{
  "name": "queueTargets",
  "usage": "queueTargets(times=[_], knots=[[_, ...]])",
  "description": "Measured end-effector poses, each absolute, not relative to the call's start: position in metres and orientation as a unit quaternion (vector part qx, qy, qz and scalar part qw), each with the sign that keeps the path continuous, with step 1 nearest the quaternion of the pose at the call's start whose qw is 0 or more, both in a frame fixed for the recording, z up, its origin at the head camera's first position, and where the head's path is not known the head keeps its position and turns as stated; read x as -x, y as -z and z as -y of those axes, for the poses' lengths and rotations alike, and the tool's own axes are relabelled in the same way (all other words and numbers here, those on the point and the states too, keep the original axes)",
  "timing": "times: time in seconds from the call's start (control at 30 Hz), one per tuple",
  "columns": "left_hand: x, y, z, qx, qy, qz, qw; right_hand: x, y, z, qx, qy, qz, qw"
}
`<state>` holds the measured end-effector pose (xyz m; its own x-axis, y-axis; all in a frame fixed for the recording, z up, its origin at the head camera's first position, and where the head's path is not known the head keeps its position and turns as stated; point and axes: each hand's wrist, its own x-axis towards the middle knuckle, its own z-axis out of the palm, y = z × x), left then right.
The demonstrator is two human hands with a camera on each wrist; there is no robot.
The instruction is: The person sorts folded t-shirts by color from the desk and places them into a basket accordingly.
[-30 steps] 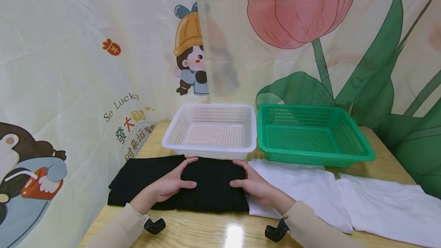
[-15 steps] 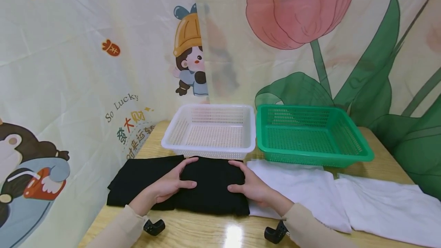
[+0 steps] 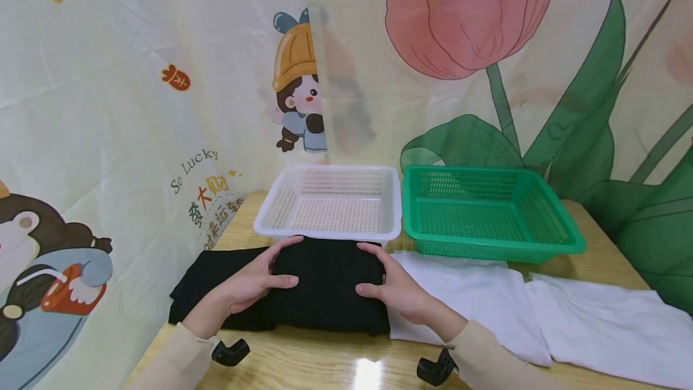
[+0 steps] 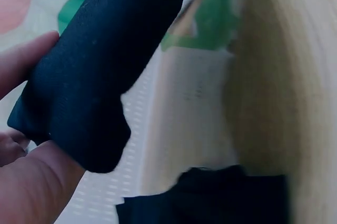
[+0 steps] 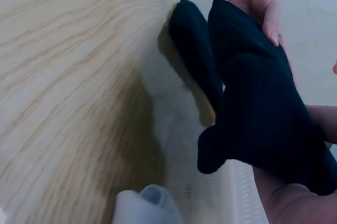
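A folded black cloth [image 3: 327, 287] is held between both hands, one at each side edge. My left hand [image 3: 253, 284] pinches its left edge, thumb on top and fingers underneath. The right hand [image 3: 403, 294] grips the opposite edge the same way. In the right wrist view the held cloth [image 5: 258, 103] hangs clear of the table, its thick folded layers sagging in the middle. Left of it lies a second folded black cloth [image 3: 216, 272], partly hidden behind the left hand and wrist.
Behind the hands stand a white perforated basket [image 3: 327, 236] and a green perforated basket [image 3: 492, 251], side by side. Two folded white cloths, the nearer one [image 3: 465, 300] and the farther-right one [image 3: 612, 324], lie on the wooden table [image 3: 303, 360]. A printed curtain [image 3: 216, 35] hangs behind.
Both hands have tightened on the black cloth and raised it off the table. It has shifted slightly left and away, its far edge now overlapping the white basket's front.
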<state>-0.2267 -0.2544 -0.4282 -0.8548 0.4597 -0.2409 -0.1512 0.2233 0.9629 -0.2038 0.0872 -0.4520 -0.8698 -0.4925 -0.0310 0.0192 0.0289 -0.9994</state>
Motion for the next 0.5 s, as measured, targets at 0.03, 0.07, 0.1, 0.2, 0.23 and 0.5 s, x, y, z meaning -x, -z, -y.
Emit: queueTargets(times=[0.03, 0.07, 0.1, 0.2, 0.23, 0.5], knots=[[0.227, 0.425, 0.255, -0.104, -0.613, -0.742, 0.249, 0.204, 0.449, -0.087, 0.168, 0.671, -0.698, 0.186], [0.226, 0.422, 0.256, -0.104, -0.612, -0.744, 0.248, 0.204, 0.446, -0.087, 0.167, 0.668, -0.701, 0.183], [0.226, 0.419, 0.257, -0.108, -0.611, -0.744, 0.248, 0.204, 0.442, -0.087, 0.166, 0.664, -0.707, 0.180], [0.226, 0.408, 0.257, -0.118, -0.618, -0.738, 0.246, 0.203, 0.432, -0.088, 0.168, 0.663, -0.708, 0.175], [0.227, 0.405, 0.257, -0.123, -0.624, -0.731, 0.247, 0.204, 0.429, -0.088, 0.169, 0.668, -0.703, 0.176], [0.244, 0.381, 0.253, -0.152, -0.648, -0.720, 0.196, 0.220, 0.403, -0.086, 0.160, 0.711, -0.668, 0.150]])
